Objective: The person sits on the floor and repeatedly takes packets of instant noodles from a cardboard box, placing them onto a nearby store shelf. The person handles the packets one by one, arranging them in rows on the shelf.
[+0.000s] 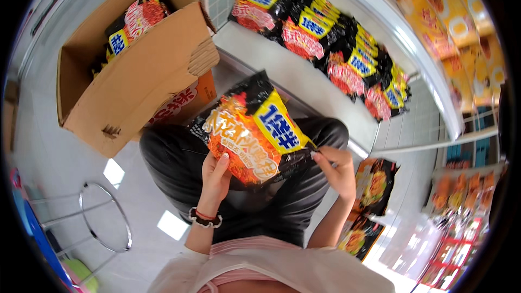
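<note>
A black and orange plastic packet of instant noodles with a yellow printed panel lies tilted above my lap. My left hand grips its lower left edge, thumb on the front and the other fingers hidden behind. At the packet's right corner, my right hand pinches the black film between thumb and fingers. Ahead, a white metal shelf carries several rows of black noodle packets with similar yellow panels. To the left stands an open cardboard box with more noodle packets inside.
An orange carton sits beneath the box's flap. Yellow packages fill a higher shelf at right. Black and orange noodle packs are beside my right arm. A round metal-framed stool or rack stands on the tiled floor at left.
</note>
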The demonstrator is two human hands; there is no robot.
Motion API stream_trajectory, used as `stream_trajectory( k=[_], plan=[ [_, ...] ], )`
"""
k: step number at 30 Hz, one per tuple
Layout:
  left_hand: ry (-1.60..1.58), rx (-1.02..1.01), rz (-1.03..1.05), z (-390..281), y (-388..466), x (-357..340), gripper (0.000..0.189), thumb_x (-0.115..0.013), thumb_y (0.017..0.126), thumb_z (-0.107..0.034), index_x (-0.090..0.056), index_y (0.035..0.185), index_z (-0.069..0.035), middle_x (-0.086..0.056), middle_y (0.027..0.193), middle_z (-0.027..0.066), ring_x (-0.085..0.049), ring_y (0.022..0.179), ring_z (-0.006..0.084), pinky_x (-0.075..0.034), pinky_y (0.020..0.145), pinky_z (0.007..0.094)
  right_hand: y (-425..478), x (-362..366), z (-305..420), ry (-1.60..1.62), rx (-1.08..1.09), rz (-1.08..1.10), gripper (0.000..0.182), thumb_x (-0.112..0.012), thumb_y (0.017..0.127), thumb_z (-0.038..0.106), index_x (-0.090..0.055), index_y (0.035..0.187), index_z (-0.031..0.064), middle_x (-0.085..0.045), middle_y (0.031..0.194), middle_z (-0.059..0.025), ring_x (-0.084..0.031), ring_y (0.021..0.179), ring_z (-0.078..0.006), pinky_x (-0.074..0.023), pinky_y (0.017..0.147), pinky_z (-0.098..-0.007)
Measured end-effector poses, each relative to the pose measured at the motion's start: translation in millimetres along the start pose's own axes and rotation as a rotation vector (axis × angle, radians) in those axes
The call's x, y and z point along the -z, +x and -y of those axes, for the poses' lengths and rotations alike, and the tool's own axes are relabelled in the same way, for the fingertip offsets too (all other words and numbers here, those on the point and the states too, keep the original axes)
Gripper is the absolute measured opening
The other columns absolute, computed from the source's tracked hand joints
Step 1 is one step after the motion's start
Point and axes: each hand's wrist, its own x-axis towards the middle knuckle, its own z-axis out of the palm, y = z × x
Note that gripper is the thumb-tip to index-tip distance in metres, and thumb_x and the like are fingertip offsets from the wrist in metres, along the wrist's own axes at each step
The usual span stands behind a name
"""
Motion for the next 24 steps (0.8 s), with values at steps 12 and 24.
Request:
stream_trajectory(
  k=[12,24],
  plan=[
    [0.030,0.185,0.116,10.0,14.4,10.1,0.046,-0.057,0.089,-0.014,-0.038,0.128,0.000,-0.052,0.120,0.0054,-0.052,0.107,0.0126,-0.044,0.091,0.0293,42.5,-26.4,-11.5,0.168,-0.118,0.347,0.042,-0.072,0.077,0.019,-0.050,0.106,-0.0039,-0.060,0.083,-0.0035,-0.051,0.074,-0.0043,-0.0437,0.064,-0.0211],
    [0.080,0.156,0.197,28.6,72.3,61.2,0.046,-0.041,0.096,-0.035,-0.038,0.128,-0.004,-0.046,0.128,0.0132,-0.049,0.116,0.0239,-0.041,0.092,0.0327,166.3,18.9,34.9,-0.419,0.181,0.224,0.038,-0.073,0.074,0.021,-0.055,0.095,-0.0038,-0.062,0.081,-0.0143,-0.059,0.072,-0.0174,-0.0461,0.067,-0.0313]
  ],
)
